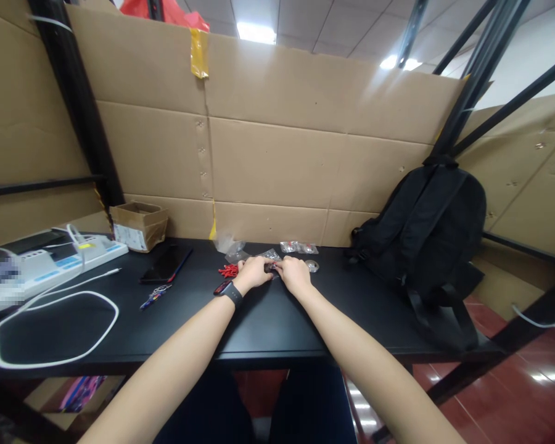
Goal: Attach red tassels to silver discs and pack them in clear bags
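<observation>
My left hand (255,272), with a dark watch (230,291) on its wrist, has its fingers closed at a small dark item (271,266). Facing it, my right hand (294,273) pinches at the same item from the other side. The fingers hide most of it, so its kind does not show. Beside my left hand lies a heap of small red pieces (228,271). Clear plastic bags (235,251) lie just behind the hands. A round, shiny ring-like item (312,266) rests close to my right hand.
A black backpack (432,234) fills the right side of the black table (277,327). On the left are a phone (166,264), keys (155,296), a small cardboard box (141,225), a power strip (65,265) and a white cable (113,324). Cardboard walls (277,160) enclose the back.
</observation>
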